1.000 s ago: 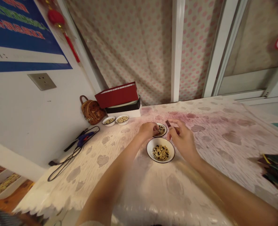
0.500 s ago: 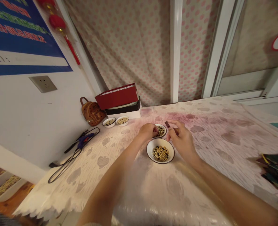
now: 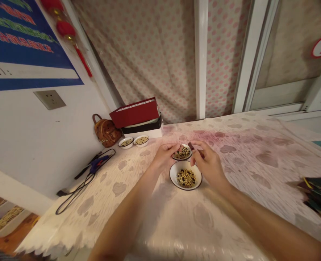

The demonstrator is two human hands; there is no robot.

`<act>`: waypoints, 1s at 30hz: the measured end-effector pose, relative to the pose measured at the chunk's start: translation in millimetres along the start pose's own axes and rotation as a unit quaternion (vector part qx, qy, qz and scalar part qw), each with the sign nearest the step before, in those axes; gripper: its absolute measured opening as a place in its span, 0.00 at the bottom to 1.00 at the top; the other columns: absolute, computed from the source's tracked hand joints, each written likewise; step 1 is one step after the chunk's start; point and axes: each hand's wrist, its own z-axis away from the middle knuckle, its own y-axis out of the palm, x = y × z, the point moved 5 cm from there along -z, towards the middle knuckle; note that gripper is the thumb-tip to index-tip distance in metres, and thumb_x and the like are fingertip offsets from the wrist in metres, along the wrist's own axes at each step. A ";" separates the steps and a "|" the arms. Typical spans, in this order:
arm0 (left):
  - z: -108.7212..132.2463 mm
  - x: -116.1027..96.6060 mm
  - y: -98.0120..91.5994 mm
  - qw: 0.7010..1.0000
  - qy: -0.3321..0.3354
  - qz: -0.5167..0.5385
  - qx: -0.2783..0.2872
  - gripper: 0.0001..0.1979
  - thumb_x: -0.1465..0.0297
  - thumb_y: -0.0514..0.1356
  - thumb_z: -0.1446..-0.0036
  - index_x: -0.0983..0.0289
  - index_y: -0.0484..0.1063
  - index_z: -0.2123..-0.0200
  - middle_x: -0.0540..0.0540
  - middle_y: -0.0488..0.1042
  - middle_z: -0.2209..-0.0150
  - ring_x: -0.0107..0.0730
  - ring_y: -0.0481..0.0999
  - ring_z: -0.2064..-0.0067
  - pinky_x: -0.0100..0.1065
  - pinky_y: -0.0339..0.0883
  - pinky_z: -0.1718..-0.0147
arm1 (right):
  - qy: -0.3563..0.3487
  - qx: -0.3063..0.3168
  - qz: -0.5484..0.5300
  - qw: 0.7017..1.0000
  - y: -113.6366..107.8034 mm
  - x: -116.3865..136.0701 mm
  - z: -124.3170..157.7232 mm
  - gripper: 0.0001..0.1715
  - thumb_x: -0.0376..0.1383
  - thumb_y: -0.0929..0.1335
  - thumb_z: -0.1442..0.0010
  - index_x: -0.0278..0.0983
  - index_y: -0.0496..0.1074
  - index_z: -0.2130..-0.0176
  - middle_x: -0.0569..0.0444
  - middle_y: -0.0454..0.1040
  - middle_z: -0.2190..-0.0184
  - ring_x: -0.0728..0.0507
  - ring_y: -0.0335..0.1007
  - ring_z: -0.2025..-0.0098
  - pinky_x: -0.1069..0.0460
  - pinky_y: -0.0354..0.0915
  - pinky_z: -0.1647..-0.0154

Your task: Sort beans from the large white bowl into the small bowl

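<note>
The left hand [image 3: 163,156] is pinching its fingers closed over a small enamel dish [image 3: 190,154], while the right hand [image 3: 208,162] is gripping a small dark piece [image 3: 190,146] between thumb and fingers. Light, slippery beans [image 3: 186,178] are lying in a white bowl [image 3: 171,175] just nearer, best taken by fingertip.

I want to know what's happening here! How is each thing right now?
Left hand: fingers pinched together over the back bowl.
Right hand: pinching a small dark piece.
Back bowl: holds pale and dark beans.
Front bowl: white, dark-rimmed, holds pale and dark beans.
Far bowls: two, both holding grains.
Red box: stacked on a black box.
Brown backpack: upright against the wall.
Blue glue gun: lying down, cord looped.
</note>
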 end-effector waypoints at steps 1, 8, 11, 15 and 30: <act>6.2 1.1 2.9 0.998 -0.025 0.055 0.000 0.21 0.55 0.74 0.51 0.68 0.82 0.67 0.56 0.79 0.67 0.30 0.74 0.66 0.34 0.67 0.60 | -0.002 0.006 -0.001 1.000 1.2 1.6 1.5 0.18 0.37 0.63 0.37 0.38 0.73 0.49 0.63 0.72 0.83 0.47 0.67 0.80 0.52 0.61 0.73; 24.5 5.3 16.1 0.986 -0.058 0.147 -0.045 0.22 0.57 0.78 0.58 0.68 0.81 0.67 0.55 0.78 0.68 0.28 0.73 0.65 0.31 0.62 0.62 | 0.002 0.033 -0.006 0.999 8.3 4.4 9.1 0.20 0.38 0.63 0.36 0.38 0.72 0.46 0.63 0.72 0.83 0.48 0.68 0.80 0.53 0.59 0.75; 24.2 6.2 17.4 0.986 -0.056 0.154 -0.039 0.23 0.56 0.78 0.58 0.68 0.80 0.70 0.54 0.77 0.68 0.28 0.72 0.65 0.32 0.62 0.62 | 0.010 0.042 -0.004 0.999 10.7 0.7 9.3 0.21 0.39 0.63 0.36 0.38 0.72 0.46 0.62 0.72 0.82 0.47 0.69 0.80 0.53 0.58 0.76; 24.3 7.4 16.6 0.986 -0.052 0.154 -0.043 0.23 0.54 0.78 0.60 0.68 0.79 0.72 0.53 0.77 0.69 0.27 0.72 0.65 0.32 0.61 0.63 | 0.014 0.049 0.002 0.999 12.6 -1.5 9.6 0.22 0.40 0.63 0.36 0.39 0.72 0.45 0.62 0.73 0.82 0.47 0.69 0.80 0.53 0.58 0.77; 26.6 9.9 19.6 0.992 -0.006 0.108 -0.061 0.23 0.53 0.76 0.57 0.68 0.81 0.71 0.54 0.77 0.71 0.27 0.71 0.68 0.31 0.63 0.64 | 0.025 0.054 0.006 0.998 14.6 -5.2 9.1 0.21 0.40 0.63 0.36 0.40 0.71 0.45 0.63 0.72 0.83 0.47 0.68 0.80 0.53 0.57 0.77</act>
